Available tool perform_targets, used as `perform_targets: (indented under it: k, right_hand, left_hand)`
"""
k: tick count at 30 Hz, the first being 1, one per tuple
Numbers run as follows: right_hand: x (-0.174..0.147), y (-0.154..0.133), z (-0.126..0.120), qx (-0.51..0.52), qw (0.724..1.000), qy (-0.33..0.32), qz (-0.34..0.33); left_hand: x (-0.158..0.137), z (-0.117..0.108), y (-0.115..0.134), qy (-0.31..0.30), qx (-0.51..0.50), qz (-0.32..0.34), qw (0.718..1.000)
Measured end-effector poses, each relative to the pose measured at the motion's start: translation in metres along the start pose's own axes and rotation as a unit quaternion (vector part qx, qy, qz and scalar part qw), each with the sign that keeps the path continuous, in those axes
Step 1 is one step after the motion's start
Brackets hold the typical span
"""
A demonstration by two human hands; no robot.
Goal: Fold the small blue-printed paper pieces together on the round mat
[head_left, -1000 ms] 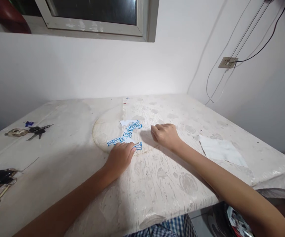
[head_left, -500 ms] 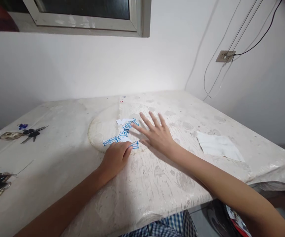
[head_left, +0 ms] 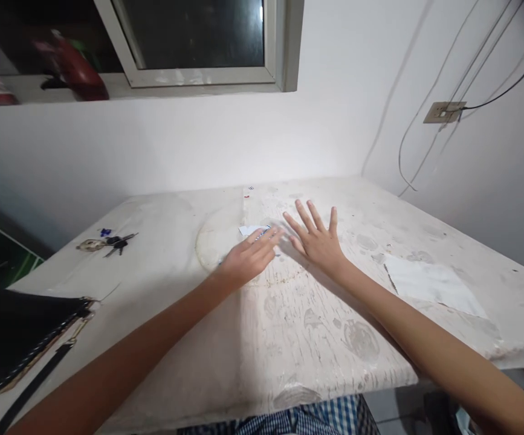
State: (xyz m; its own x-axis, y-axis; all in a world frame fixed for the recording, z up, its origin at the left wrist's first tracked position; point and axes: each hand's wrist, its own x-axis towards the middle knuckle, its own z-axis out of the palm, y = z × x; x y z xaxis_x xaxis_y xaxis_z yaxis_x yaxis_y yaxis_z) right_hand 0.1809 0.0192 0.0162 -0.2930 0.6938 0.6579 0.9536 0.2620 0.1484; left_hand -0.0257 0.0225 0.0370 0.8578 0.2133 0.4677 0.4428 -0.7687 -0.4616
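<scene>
A white paper piece with blue printed lines (head_left: 247, 230) lies on the table, mostly covered by my left hand (head_left: 251, 257). Its far edge and small bits of blue show around the fingers. Those fingers are stretched out over the paper, and I see nothing gripped in them. To the right, my right hand (head_left: 320, 243) is spread wide with the palm down, apart from the paper and holding nothing. Whether its palm touches the table cannot be made out.
A pale, stained cover lies over the table (head_left: 289, 344). Keys (head_left: 116, 243) and a black bag (head_left: 26, 338) are on the left; a white sheet (head_left: 431, 283) lies on the right. Behind are a wall, a window (head_left: 198, 75) and a socket with cables (head_left: 444, 113).
My left hand has gone from curled fingers on the paper's near edge to stretched fingers over it, hiding most of the blue print. My right hand has drawn away from the paper. The view has shifted left.
</scene>
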Motion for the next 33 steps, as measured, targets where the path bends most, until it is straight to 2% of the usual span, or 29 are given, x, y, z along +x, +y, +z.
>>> perform_targets:
  k: [1,5,8,10,12,14,17,19,22,24,26,29,33]
  right_hand:
    - [-0.001,0.003,0.004,-0.002,1.000,0.001,0.010]
    - [-0.005,0.008,0.018,-0.013,0.999,-0.008,0.033]
    - [-0.007,0.008,0.022,-0.015,0.999,-0.022,0.040]
    - [-0.008,0.008,0.023,-0.006,0.998,-0.032,0.045]
    - [-0.008,0.008,0.024,0.014,0.997,-0.041,0.065]
    - [-0.009,0.009,0.028,0.059,0.993,-0.065,0.085]
    - [-0.009,0.010,0.037,0.167,0.975,-0.121,0.083]
    - [-0.007,0.008,0.044,0.235,0.958,-0.149,0.073]
    - [0.004,0.002,0.053,0.297,0.937,-0.175,0.057]
    - [0.018,-0.006,0.058,0.305,0.929,-0.207,0.035]
    - [0.035,-0.015,0.064,0.289,0.923,-0.251,0.029]
    - [0.061,-0.032,0.075,0.277,0.909,-0.305,0.061]
    - [0.076,-0.052,0.084,0.314,0.893,-0.322,0.026]
  left_hand:
    - [0.008,-0.004,-0.003,-0.007,0.020,0.021,1.000]
    - [0.041,-0.022,-0.009,-0.047,0.088,0.018,0.995]
    - [0.053,-0.031,-0.007,-0.049,0.057,0.029,0.997]
    - [0.049,-0.033,-0.003,-0.040,-0.023,-0.014,0.999]
    - [0.034,-0.029,0.004,-0.027,-0.145,-0.126,0.981]
    - [0.011,-0.022,0.009,-0.011,-0.279,-0.280,0.919]
    - [-0.026,-0.011,0.006,0.077,-0.413,-0.444,0.791]
    - [-0.044,-0.007,-0.004,0.133,-0.439,-0.502,0.733]
    - [-0.055,-0.005,-0.020,0.188,-0.467,-0.560,0.658]
    - [-0.056,-0.006,-0.026,0.202,-0.488,-0.578,0.622]
    - [-0.055,-0.007,-0.026,0.196,-0.498,-0.580,0.614]
    - [-0.054,-0.008,-0.022,0.182,-0.497,-0.564,0.634]
    - [-0.056,-0.009,-0.022,0.192,-0.500,-0.547,0.644]
